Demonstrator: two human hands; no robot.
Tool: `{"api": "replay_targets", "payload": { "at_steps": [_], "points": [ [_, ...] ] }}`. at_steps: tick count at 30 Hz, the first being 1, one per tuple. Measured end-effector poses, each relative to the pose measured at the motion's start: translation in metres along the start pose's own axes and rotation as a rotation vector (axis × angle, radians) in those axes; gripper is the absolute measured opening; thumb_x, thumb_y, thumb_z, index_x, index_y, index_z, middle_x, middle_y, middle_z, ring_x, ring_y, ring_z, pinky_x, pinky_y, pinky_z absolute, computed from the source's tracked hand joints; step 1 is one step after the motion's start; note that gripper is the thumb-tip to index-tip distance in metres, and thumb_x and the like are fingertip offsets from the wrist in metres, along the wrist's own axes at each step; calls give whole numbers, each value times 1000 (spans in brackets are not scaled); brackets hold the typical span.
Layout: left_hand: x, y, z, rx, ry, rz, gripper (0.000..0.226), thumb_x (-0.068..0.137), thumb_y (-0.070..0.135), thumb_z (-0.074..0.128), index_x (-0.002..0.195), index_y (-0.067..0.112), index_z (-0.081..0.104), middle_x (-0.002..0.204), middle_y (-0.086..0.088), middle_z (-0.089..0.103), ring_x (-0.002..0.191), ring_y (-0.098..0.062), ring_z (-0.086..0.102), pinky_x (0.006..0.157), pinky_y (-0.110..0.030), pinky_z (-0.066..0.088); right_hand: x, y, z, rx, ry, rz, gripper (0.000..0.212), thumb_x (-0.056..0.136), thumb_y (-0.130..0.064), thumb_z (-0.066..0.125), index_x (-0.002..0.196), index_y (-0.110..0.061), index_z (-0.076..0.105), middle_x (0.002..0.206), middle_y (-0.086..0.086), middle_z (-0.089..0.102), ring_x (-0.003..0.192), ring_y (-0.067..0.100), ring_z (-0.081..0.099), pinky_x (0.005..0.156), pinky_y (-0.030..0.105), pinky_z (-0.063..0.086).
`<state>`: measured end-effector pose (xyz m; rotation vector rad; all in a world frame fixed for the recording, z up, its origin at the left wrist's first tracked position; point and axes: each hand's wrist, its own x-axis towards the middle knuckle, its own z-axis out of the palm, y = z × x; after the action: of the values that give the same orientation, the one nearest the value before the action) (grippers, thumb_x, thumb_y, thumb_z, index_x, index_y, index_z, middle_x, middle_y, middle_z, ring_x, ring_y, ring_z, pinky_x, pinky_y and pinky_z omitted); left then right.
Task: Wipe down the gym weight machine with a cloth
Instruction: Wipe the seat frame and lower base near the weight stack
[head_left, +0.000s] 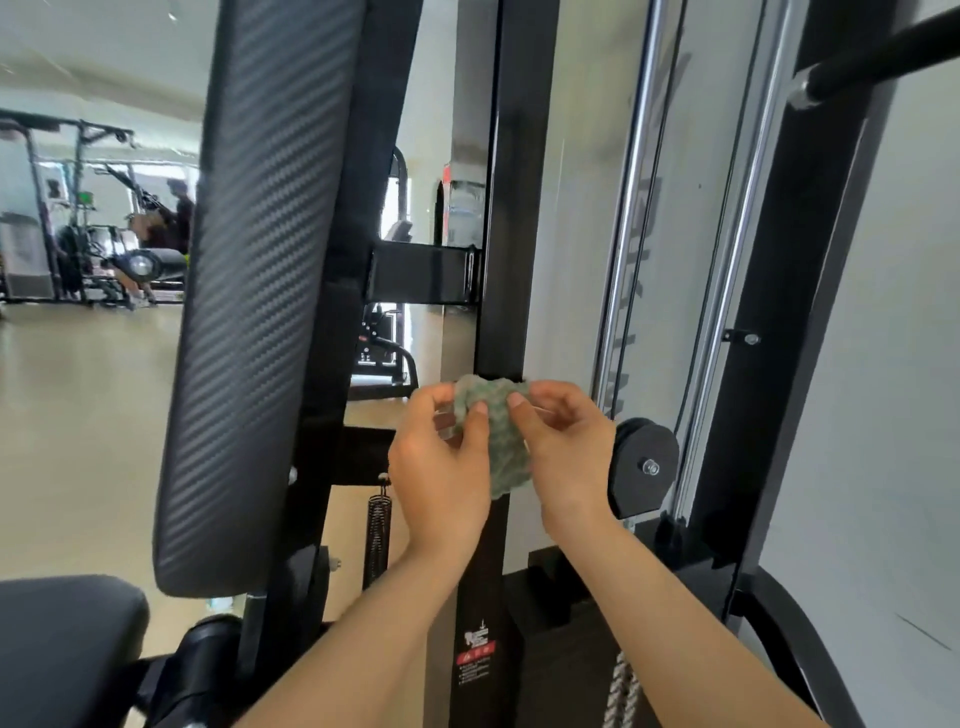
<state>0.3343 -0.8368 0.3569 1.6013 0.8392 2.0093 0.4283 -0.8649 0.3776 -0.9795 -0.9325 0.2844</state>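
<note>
A crumpled green cloth (500, 436) hangs in front of the weight machine's black upright post (511, 234). My left hand (441, 467) pinches the cloth's left side between thumb and fingers. My right hand (563, 447) pinches its upper right edge. Both hands are at mid-height of the post, close together. The cloth covers part of the post behind it. The machine's black padded backrest (254, 291) stands tilted to the left of the post.
The black seat pad (67, 639) is at bottom left. Chrome guide rods (631, 218) and a black pulley (644, 467) are right of the post. A black handle bar (872, 57) juts in at top right. Other gym racks (78, 218) stand far left across the floor.
</note>
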Motion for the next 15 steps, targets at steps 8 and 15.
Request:
{"api": "replay_targets", "payload": {
  "at_steps": [8, 15],
  "points": [
    [19, 42, 12, 21, 69, -160, 13, 93, 21, 71, 103, 19, 63, 93, 15, 66, 90, 5, 63, 72, -16, 54, 23, -49, 13, -49, 38, 146, 15, 86, -6, 76, 90, -19, 70, 82, -7, 74, 78, 4, 70, 69, 16, 54],
    [50, 94, 23, 129, 138, -309, 15, 90, 17, 74, 103, 12, 67, 96, 5, 71, 84, 5, 63, 74, -20, 57, 52, -102, 18, -205, 12, 261, 12, 86, -5, 76, 89, -15, 72, 84, 0, 75, 78, 9, 71, 71, 19, 56]
  ]
}}
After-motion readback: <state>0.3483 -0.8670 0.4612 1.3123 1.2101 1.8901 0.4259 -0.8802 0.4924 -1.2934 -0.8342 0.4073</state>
